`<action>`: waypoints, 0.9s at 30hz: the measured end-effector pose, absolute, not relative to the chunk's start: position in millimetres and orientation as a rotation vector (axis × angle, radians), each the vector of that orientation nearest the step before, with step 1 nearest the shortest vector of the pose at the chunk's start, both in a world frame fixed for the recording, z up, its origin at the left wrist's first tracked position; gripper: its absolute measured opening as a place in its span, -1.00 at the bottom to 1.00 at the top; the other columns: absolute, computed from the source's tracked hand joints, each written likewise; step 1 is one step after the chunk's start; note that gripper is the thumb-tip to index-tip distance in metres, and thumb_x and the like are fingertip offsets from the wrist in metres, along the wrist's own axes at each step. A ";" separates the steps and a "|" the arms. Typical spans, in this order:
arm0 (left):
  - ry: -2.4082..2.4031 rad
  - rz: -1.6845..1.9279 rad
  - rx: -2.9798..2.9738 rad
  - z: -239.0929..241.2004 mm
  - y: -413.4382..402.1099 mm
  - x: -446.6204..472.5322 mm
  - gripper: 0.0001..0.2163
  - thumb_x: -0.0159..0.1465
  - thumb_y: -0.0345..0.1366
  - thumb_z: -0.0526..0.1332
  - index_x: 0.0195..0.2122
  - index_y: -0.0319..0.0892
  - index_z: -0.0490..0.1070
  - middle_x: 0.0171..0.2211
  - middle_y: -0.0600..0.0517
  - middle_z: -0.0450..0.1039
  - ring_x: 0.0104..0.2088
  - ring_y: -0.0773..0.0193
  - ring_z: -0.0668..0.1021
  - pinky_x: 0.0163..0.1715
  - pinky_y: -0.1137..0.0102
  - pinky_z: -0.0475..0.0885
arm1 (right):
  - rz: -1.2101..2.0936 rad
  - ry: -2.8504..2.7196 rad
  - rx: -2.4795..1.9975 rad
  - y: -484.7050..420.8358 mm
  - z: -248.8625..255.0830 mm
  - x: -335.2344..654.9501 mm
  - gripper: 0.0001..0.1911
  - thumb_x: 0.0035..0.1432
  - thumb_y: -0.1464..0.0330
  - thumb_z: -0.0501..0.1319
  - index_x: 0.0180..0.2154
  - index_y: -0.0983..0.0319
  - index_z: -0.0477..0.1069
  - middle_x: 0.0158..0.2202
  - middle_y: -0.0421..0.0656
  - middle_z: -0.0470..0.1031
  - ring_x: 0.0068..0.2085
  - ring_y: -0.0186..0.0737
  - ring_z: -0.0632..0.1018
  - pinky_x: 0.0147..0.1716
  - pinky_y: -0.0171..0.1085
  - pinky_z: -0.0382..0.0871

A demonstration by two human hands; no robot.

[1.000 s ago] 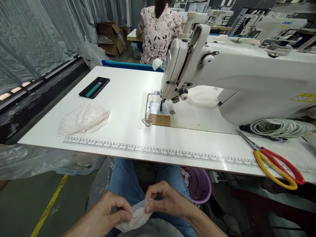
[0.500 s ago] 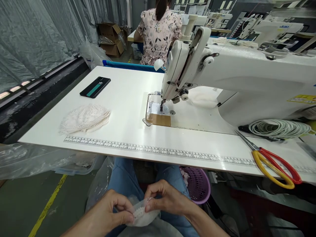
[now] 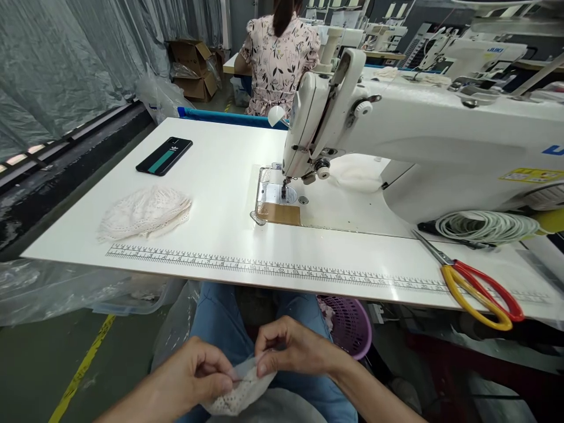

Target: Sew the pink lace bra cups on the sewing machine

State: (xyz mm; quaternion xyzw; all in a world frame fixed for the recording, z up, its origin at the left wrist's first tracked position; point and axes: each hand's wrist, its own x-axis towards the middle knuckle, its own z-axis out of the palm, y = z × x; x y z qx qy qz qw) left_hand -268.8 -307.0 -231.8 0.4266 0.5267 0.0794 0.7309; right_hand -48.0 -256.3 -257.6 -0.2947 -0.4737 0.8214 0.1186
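While your left hand [image 3: 200,371] and right hand [image 3: 293,348] each pinch the eyelet-patterned off-white fabric [image 3: 238,398] between thumb and fingers over your blue jeans [image 3: 221,311], its sheer edge could slip or pucker if you tug unevenly or loosen one pinch.

Head cam, wearer's POV, facing fwd & down, close over L hand [image 3: 198,376] & R hand [image 3: 293,349], tabletop [image 3: 220,170] just beyond
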 end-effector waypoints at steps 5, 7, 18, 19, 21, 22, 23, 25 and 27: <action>1.222 0.140 1.029 -234.2 -310.6 -272.6 -0.68 0.08 -0.02 0.27 -0.39 -0.20 0.57 -0.55 0.09 0.39 -0.48 0.36 0.35 -0.50 0.54 0.20 | 2.496 -1.367 -0.807 -258.1 -256.4 -49.4 -0.49 -0.37 0.08 0.46 -0.43 0.34 0.51 -0.50 -0.22 0.46 -0.50 -0.43 0.42 -0.45 -0.42 0.28; 1.211 0.122 1.052 -231.6 -309.5 -274.7 -0.67 0.09 0.00 0.26 -0.38 -0.19 0.57 -0.53 0.08 0.40 -0.47 0.35 0.37 -0.48 0.54 0.23 | 2.475 -1.369 -0.825 -258.3 -254.9 -51.1 -0.49 -0.36 0.05 0.45 -0.46 0.34 0.52 -0.51 -0.22 0.46 -0.51 -0.44 0.41 -0.45 -0.43 0.28; 1.068 0.215 1.150 -221.1 -303.2 -277.0 -0.89 0.00 -0.23 0.39 -0.48 -0.12 0.59 -0.48 0.12 0.39 -0.41 0.34 0.40 -0.41 0.53 0.26 | 2.460 -1.273 -0.908 -255.7 -258.2 -40.8 -0.70 -0.21 0.25 0.46 -0.46 0.35 0.54 -0.50 -0.17 0.51 -0.49 -0.38 0.48 -0.40 -0.38 0.34; 1.068 0.226 1.148 -222.3 -303.7 -277.1 -0.90 0.02 -0.23 0.39 -0.47 -0.12 0.59 -0.48 0.11 0.38 -0.42 0.35 0.41 -0.41 0.53 0.26 | 2.460 -1.267 -0.913 -256.2 -258.9 -39.9 -0.71 -0.20 0.26 0.46 -0.46 0.35 0.54 -0.50 -0.17 0.51 -0.48 -0.39 0.48 -0.40 -0.38 0.33; 1.066 0.253 1.134 -224.7 -304.8 -277.5 -0.92 0.06 -0.24 0.36 -0.47 -0.12 0.60 -0.48 0.10 0.39 -0.42 0.35 0.42 -0.40 0.53 0.27 | 2.460 -1.251 -0.935 -257.4 -260.1 -38.8 -0.73 -0.19 0.28 0.46 -0.47 0.35 0.54 -0.51 -0.17 0.51 -0.49 -0.40 0.48 -0.41 -0.40 0.33; 1.062 0.266 1.123 -225.7 -305.4 -277.7 -0.92 0.07 -0.26 0.35 -0.48 -0.12 0.60 -0.48 0.10 0.41 -0.43 0.35 0.44 -0.40 0.53 0.27 | 2.461 -1.241 -0.947 -257.8 -260.6 -38.6 -0.73 -0.20 0.28 0.46 -0.47 0.35 0.54 -0.52 -0.17 0.51 -0.49 -0.40 0.48 -0.41 -0.40 0.33; 1.058 0.276 1.111 -226.5 -305.9 -277.8 -0.92 0.08 -0.27 0.34 -0.48 -0.13 0.61 -0.47 0.09 0.43 -0.42 0.34 0.45 -0.40 0.53 0.28 | 2.463 -1.228 -0.953 -258.2 -261.0 -38.5 -0.73 -0.20 0.28 0.46 -0.48 0.35 0.54 -0.52 -0.17 0.51 -0.49 -0.40 0.48 -0.41 -0.40 0.33; 1.039 0.296 1.087 -228.0 -306.8 -278.0 -0.91 0.10 -0.28 0.33 -0.48 -0.14 0.61 -0.46 0.07 0.47 -0.42 0.32 0.47 -0.40 0.53 0.29 | 2.466 -1.205 -0.958 -258.4 -261.5 -38.4 -0.73 -0.21 0.28 0.46 -0.48 0.35 0.54 -0.52 -0.18 0.51 -0.49 -0.41 0.48 -0.41 -0.40 0.33; 1.018 0.314 1.052 -229.0 -307.6 -278.4 -0.89 0.11 -0.26 0.31 -0.46 -0.15 0.61 -0.43 0.05 0.52 -0.41 0.30 0.48 -0.40 0.52 0.30 | 2.458 -1.209 -0.965 -258.3 -261.5 -38.3 -0.72 -0.21 0.27 0.46 -0.48 0.35 0.54 -0.53 -0.18 0.51 -0.50 -0.41 0.47 -0.42 -0.40 0.33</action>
